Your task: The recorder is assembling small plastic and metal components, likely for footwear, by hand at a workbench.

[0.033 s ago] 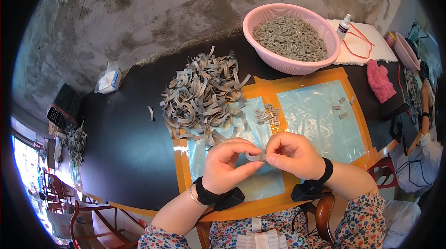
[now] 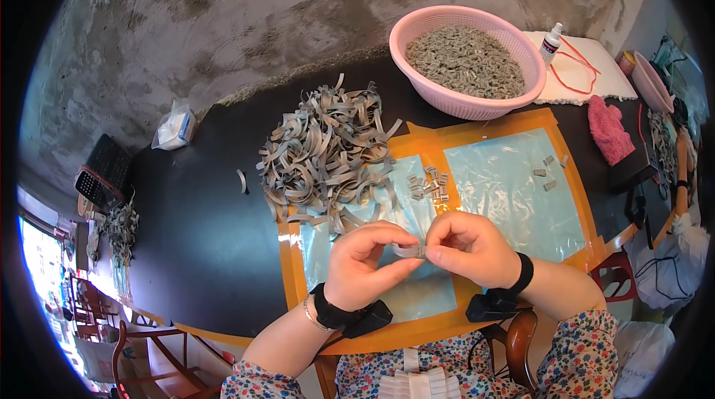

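Nearest the seated person, both hands met over the blue mat. The left hand and the right hand were each pinched shut on the ends of one short grey strip, fingertips almost touching. The strip sat between the two thumbs, just above the mat's near edge. Its long axis ran left to right across the person's front, one end toward each hand, and it looked slightly curled rather than flat; which face was up I could not tell.

Just beyond the hands lay a small cluster of grey clips on the mat, and a few more clips were scattered to the right. Further back, a large heap of loose strips spilled over the mat's far left corner onto the dark table. A single stray strip lay apart, left of the heap.

At the far side stood a pink basket filled with small grey pieces.

Judging by that, a good deal seemed finished, since the basket was well filled, yet the heap was still big, so much remained. The strip in hand looked midway through being worked.
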Motion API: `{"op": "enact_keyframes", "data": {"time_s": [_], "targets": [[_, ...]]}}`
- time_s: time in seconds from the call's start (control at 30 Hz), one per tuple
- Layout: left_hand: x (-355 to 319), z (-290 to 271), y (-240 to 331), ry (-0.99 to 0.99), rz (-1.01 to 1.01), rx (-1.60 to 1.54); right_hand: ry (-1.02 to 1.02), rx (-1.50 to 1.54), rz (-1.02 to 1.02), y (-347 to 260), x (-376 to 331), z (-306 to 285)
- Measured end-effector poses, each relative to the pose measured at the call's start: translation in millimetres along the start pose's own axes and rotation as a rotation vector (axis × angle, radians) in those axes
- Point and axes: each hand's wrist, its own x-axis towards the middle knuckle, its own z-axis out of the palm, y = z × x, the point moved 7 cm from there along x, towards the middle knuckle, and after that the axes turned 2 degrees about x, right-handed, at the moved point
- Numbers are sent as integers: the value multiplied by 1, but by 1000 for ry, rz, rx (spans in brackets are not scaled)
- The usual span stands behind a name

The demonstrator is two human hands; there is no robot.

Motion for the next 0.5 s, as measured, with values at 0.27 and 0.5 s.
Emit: {"op": "enact_keyframes", "data": {"time_s": [0.27, 0.5], "targets": [[-2, -9, 4, 138, 98, 106, 112, -436, -357, -24, -1, -1], [-2, -6, 21, 200, 207, 270, 136, -446, -378, -23, -1, -4]]}}
